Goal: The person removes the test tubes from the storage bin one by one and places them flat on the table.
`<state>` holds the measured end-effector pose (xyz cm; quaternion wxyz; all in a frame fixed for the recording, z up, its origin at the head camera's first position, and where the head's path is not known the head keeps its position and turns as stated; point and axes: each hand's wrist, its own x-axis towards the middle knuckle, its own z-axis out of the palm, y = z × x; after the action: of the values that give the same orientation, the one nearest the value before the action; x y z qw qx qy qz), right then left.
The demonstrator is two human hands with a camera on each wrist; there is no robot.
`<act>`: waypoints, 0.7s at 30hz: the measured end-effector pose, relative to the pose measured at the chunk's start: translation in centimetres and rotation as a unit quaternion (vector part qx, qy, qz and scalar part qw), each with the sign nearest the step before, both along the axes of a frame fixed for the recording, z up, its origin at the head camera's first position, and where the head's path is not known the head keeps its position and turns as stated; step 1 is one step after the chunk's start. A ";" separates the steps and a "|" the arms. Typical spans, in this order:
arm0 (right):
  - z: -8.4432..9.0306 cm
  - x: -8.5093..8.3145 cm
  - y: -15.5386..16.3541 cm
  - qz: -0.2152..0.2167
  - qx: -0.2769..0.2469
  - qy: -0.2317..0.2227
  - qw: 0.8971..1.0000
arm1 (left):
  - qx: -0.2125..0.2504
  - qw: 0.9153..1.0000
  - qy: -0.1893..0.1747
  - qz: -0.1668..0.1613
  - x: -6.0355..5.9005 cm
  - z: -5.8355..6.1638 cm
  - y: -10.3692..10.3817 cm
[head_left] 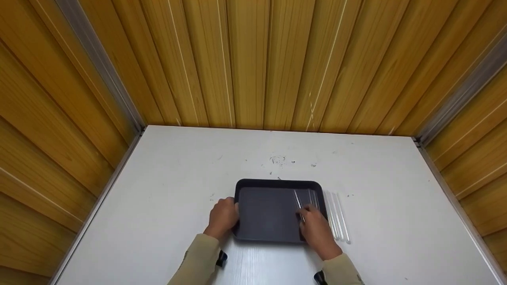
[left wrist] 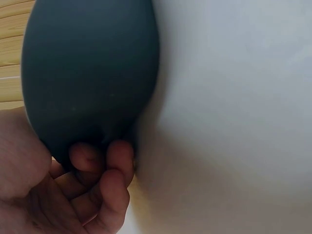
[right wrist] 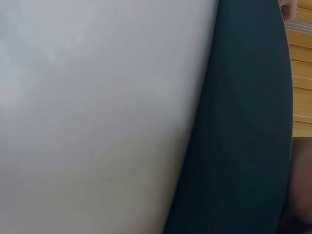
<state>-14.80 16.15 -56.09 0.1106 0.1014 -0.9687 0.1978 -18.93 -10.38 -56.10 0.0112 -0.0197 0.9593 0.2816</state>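
Observation:
A dark rectangular tray (head_left: 265, 209) lies on the white table. My left hand (head_left: 223, 215) grips its left rim; in the left wrist view, curled fingers (left wrist: 116, 156) press against the outer wall (left wrist: 92, 58). Over the tray's right part, my right hand (head_left: 316, 227) pinches a thin clear tube (head_left: 296, 198) that slants above the tray floor. More clear tubes (head_left: 313, 195) lie inside the tray along its right side, partly hidden by that hand. In the right wrist view, the tray wall (right wrist: 239, 107) covers most of the right hand (right wrist: 301, 180), and its fingertips are hidden.
Several clear tubes (head_left: 337, 217) lie side by side on the table just right of the tray. Dark scuff marks (head_left: 277, 160) spot the white tabletop (head_left: 178, 170) behind it. Wood-patterned panels (head_left: 249, 63) enclose the table at the back and both sides.

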 end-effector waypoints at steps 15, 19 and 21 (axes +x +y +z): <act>1.0 0.2 0.3 -0.010 -0.055 0.001 0.998 | -0.015 1.000 0.014 -0.010 0.0 -0.1 0.0; 1.2 0.2 0.5 -0.017 -0.070 -0.005 0.997 | -0.014 1.000 0.018 -0.011 0.1 0.0 0.0; 1.3 0.2 0.5 -0.023 -0.074 -0.011 0.997 | -0.014 1.000 0.020 -0.013 0.1 0.0 0.0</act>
<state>-14.59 16.65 -54.79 0.1121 0.0683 -0.9545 0.2678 -18.83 -10.40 -56.15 -0.0048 -0.0022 0.9634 0.2680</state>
